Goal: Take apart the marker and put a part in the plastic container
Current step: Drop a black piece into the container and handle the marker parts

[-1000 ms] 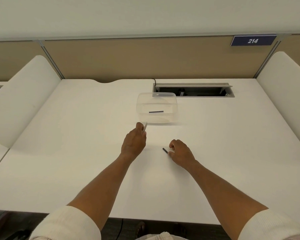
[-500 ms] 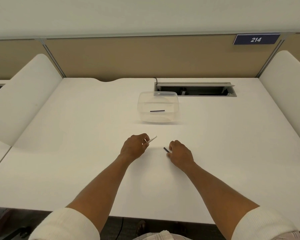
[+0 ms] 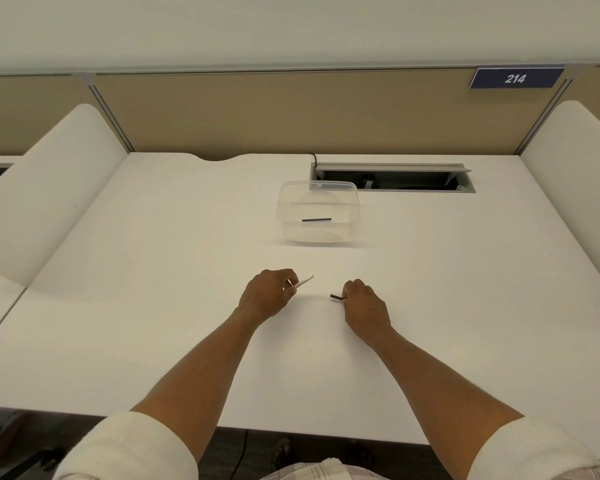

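Note:
My left hand [image 3: 265, 294] grips the white marker body [image 3: 303, 281], whose free end points up and to the right. My right hand [image 3: 362, 304] holds a short dark marker part [image 3: 336, 297] that sticks out to the left of the fingers. The two parts are apart, with a small gap of table between them. Farther back stands the clear plastic container [image 3: 317, 188], with no lid. A thin dark stick-like part [image 3: 316, 220] lies inside it on the bottom.
The white desk [image 3: 153, 306] is bounded by curved white side dividers [image 3: 49, 188] and a tan back panel. An open cable tray [image 3: 395, 178] is sunk into the desk just behind and right of the container. A sign reading 214 [image 3: 515, 77] hangs at the upper right.
My left hand has pulled back from near the container toward me, turning the white body to point right. My right hand stayed almost in place with the dark part.

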Tool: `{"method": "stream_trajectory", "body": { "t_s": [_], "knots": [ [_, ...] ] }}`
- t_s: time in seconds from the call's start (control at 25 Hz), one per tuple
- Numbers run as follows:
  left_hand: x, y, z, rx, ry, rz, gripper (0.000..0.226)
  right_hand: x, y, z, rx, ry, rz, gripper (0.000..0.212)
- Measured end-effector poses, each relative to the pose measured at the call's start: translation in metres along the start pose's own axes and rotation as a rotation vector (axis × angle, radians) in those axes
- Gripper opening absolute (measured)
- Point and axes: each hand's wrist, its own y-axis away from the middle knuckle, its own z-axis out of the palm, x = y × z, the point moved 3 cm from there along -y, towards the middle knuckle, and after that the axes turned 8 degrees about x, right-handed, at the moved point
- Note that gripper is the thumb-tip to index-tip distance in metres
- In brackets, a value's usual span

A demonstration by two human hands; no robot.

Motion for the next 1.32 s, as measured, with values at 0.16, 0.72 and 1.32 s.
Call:
{"method": "stream_trajectory", "body": {
  "t_s": [0.16, 0.72, 1.32],
  "knots": [
    [-0.001, 0.001, 0.0, -0.011, -0.029, 0.001, 0.008, -0.001, -0.006, -0.006, 0.04, -0.146, -0.008, 0.011],
    [0.025, 0.005, 0.009, -0.049, -0.024, 0.069, 0.012, 0.002, 0.003, -0.021, 0.111, -0.187, -0.041, 0.015],
    [0.038, 0.011, 0.011, -0.066, -0.03, 0.104, 0.012, 0.011, 0.005, -0.038, 0.108, -0.216, -0.101, 0.016]
  ]
}}
